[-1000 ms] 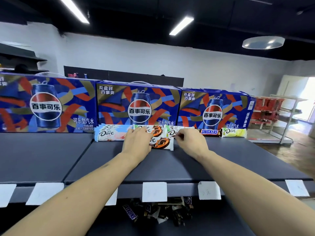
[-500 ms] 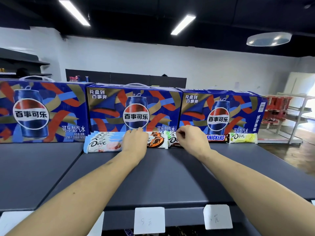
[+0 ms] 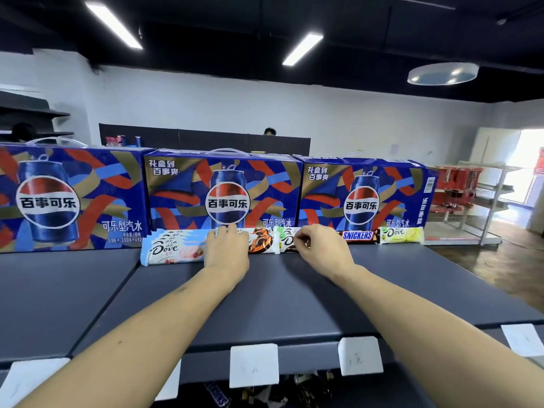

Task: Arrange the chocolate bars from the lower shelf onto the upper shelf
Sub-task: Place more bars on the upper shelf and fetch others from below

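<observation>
Along the back of the upper shelf (image 3: 265, 304), at twelve o'clock from the viewer, a row of chocolate bars lies pressed against three blue Pepsi cartons (image 3: 223, 195). At the ten o'clock end of the row sits a stack of pale blue Dove bars (image 3: 173, 249), fanned slightly so their top edges step back. Next to it is a white bar with an orange-brown swirl (image 3: 262, 241), then a white and green Dove bar (image 3: 287, 238), a Snickers bar (image 3: 357, 235) and, at the two o'clock end, a yellow-green Dove bar (image 3: 401, 234).

The left hand (image 3: 226, 250) lies palm down over the join between the blue stack and the swirl bar, its fingers reaching forward to the foot of the middle carton; whether its grip has closed on anything I cannot tell, as the fingertips are hidden. The right hand (image 3: 322, 245) has its fingers curled, and thumb and forefinger pinch the right edge of the white and green Dove bar.

At six o'clock, white price tags (image 3: 253, 365) hang on the shelf's front lip. Beneath them, on the lower shelf (image 3: 368, 393), loose bars (image 3: 219, 394) lie in shadow, one with a Snickers wrapper.
</observation>
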The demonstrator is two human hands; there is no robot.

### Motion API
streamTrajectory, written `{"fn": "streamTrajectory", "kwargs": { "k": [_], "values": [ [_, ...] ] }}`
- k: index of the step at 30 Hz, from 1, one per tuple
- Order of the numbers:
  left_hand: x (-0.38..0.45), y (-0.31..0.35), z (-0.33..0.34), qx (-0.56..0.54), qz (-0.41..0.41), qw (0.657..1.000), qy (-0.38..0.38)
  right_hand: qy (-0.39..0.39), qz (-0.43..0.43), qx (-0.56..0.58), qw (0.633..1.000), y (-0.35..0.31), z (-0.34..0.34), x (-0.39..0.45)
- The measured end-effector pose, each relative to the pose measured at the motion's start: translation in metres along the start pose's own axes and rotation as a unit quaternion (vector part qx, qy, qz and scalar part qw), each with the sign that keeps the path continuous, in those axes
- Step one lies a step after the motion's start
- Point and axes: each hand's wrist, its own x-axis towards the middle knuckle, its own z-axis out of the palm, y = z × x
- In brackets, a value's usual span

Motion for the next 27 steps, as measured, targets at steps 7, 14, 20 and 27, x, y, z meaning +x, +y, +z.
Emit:
{"fn": "streamTrajectory", "kwargs": {
  "k": [7,14,20,27],
  "values": [
    [-0.048,0.005,-0.027,-0.047,0.025,0.998,-0.023,-0.052,0.034,-0.005,0.998,-0.02,-0.013,-0.045],
    [-0.104,0.02,-0.056,-0.06,0.041,0.996,-0.055,-0.081,0.042,-0.028,0.995,-0.04,-0.034,-0.101],
    [-0.15,0.039,-0.091,-0.061,0.029,0.997,-0.042,-0.063,-0.002,-0.005,0.998,-0.049,-0.069,-0.152],
    [-0.239,0.099,-0.11,-0.138,0.038,0.989,0.044,-0.097,-0.03,0.042,0.994,-0.031,-0.111,-0.252]
  ]
}}
